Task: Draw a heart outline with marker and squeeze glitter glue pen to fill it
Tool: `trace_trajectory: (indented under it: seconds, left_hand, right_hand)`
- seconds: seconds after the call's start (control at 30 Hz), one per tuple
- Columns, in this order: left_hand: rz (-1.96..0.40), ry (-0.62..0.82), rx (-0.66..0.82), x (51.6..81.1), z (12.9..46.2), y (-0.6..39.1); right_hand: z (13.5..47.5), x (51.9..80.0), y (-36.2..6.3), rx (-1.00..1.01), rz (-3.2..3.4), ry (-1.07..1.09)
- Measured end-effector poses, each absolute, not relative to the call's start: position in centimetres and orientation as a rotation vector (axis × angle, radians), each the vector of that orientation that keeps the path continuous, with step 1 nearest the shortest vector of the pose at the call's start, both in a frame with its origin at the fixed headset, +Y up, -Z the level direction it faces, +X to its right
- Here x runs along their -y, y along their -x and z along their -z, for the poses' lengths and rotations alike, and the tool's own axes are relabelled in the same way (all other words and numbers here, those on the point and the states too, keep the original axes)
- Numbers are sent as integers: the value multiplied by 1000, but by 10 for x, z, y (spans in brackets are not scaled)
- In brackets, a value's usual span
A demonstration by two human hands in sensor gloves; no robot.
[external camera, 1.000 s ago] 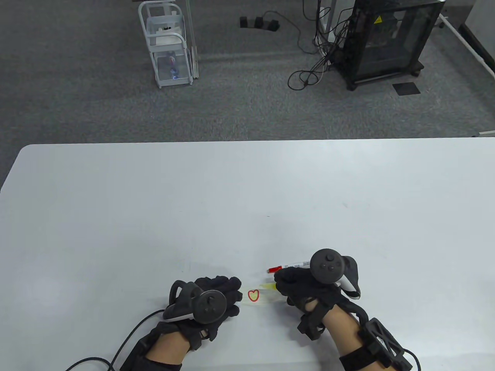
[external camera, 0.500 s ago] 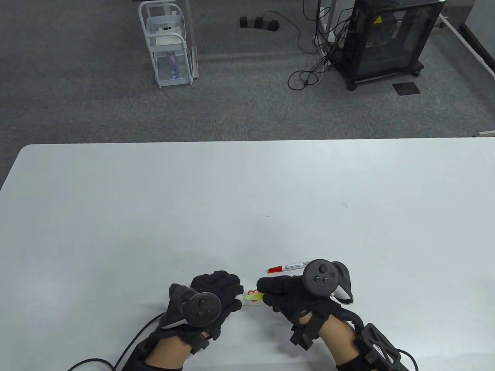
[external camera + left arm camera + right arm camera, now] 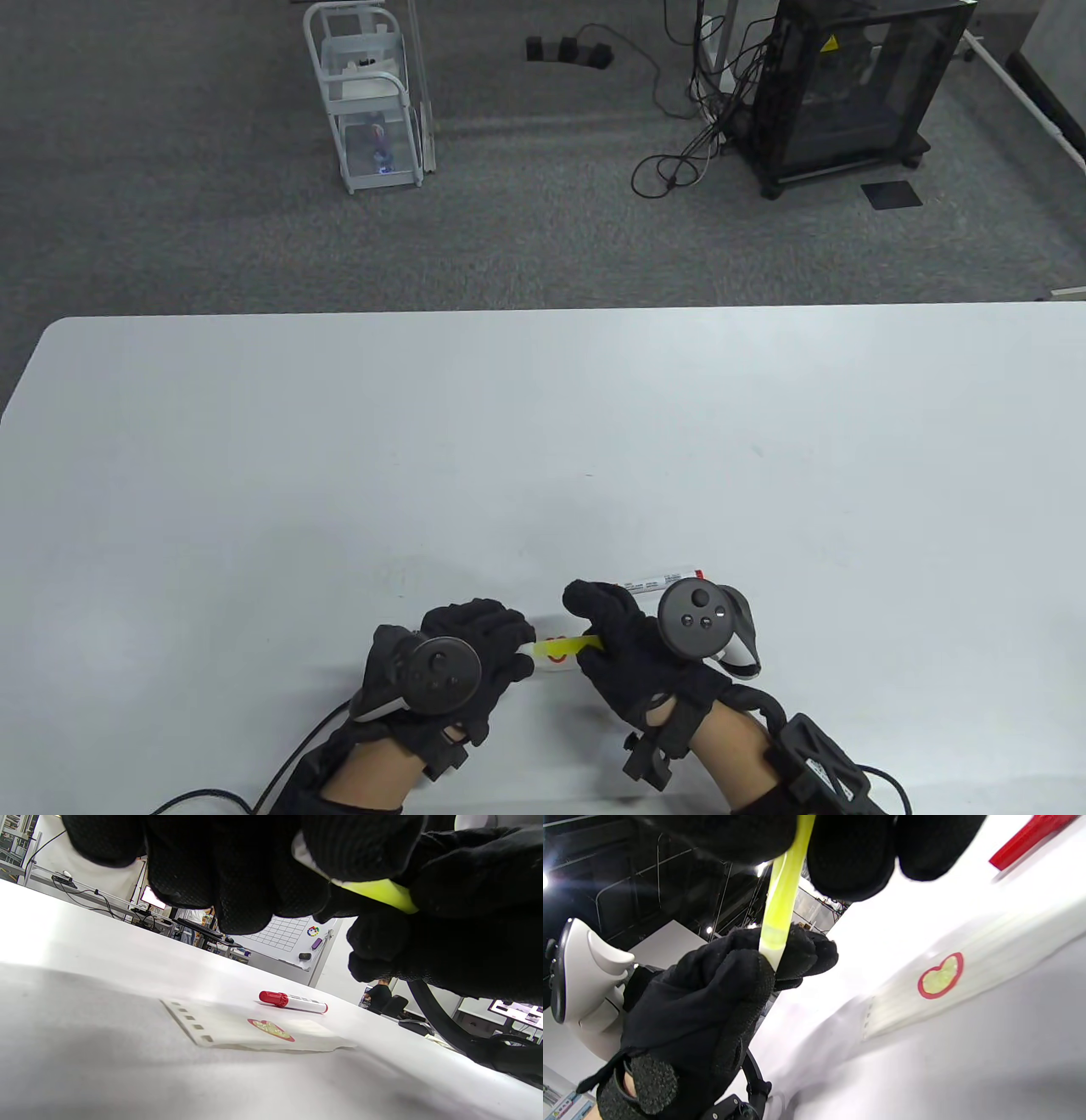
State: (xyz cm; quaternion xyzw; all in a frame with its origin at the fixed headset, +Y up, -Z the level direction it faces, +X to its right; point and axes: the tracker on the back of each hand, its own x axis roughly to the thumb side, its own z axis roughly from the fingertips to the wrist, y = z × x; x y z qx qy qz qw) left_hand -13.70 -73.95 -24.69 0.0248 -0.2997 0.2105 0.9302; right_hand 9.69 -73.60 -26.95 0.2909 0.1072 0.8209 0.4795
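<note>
Just above the paper strip [image 3: 237,1027], both hands are holding the yellow glitter glue pen [image 3: 570,647]: the left hand [image 3: 475,649] is pinching its pale tip end with curled fingers, and the right hand [image 3: 632,641] is gripping the body. Below it, the red heart outline [image 3: 941,976] is lying filled with yellowish glue. Beyond it, the red-capped marker [image 3: 292,1002] is lying on the white surface [image 3: 339,441].

A lab or office workroom: grey carpet [image 3: 212,212], a black equipment cabinet [image 3: 848,85] with trailing cables [image 3: 679,161], a white tabletop [image 3: 543,424].
</note>
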Motion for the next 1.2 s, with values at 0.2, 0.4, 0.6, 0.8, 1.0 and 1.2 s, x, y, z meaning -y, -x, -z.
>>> trace_trajectory:
  seconds: [0.2,0.4,0.6,0.8,1.0,1.2]
  left_hand:
    - [-445,-47,609,740,248,141]
    - [-479,-49,612,740,249,143]
    - [-481,-40,613,740,249,143]
    - [-487,-34,622,740,249,144]
    - [-491,-30,612,740,250,144]
    - [-489,-29,620,740,250,144]
  right_hand:
    - [273,731,-106,-135,-2001,-689]
    - [277,730,-116,-59,-2006,-579]
    - [275,731,-111,-198,-2022,-655]
    - [274,723,-110,-78,-2101,-674]
    - [273,723,-113,-129,-2065,-677]
    - [278,729,-116,-192,-2101,-541]
